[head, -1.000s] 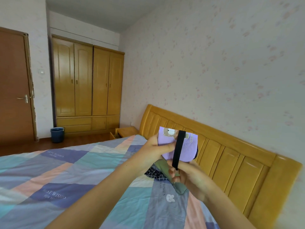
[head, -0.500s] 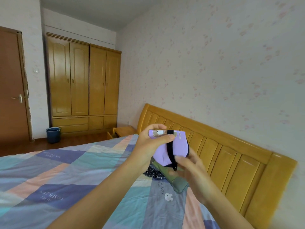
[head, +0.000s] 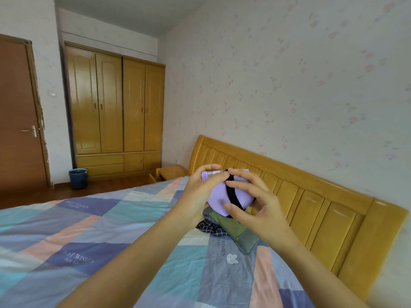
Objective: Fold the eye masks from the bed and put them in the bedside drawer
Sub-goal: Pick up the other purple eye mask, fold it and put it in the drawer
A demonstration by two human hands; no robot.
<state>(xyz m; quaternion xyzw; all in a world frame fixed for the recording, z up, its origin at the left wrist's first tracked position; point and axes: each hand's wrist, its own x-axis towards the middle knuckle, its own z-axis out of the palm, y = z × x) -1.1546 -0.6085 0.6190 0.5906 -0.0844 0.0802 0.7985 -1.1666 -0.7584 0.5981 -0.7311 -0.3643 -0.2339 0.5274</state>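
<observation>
A folded purple eye mask point(head: 219, 197) with a black elastic strap across it is held up above the bed, near the headboard. My left hand point(head: 200, 192) grips its left side, thumb over the top edge. My right hand point(head: 255, 201) holds its right side, index finger on the strap at the top and thumb at the lower edge. Under the hands, a green eye mask point(head: 231, 227) and a dark checked one point(head: 209, 226) lie on the patchwork quilt point(head: 100, 230). The bedside table point(head: 171, 173) with its drawer pulled out stands beyond the bed's far corner.
A wooden headboard point(head: 311, 201) runs along the right wall. A yellow wardrobe point(head: 115, 112) fills the far wall, with a blue bucket point(head: 77, 177) on the floor beside it and a brown door point(head: 17, 121) at the left.
The purple mask has gone from held flat and upright to folded over. My right hand let go of the strap's lower end and came up onto the mask's right side.
</observation>
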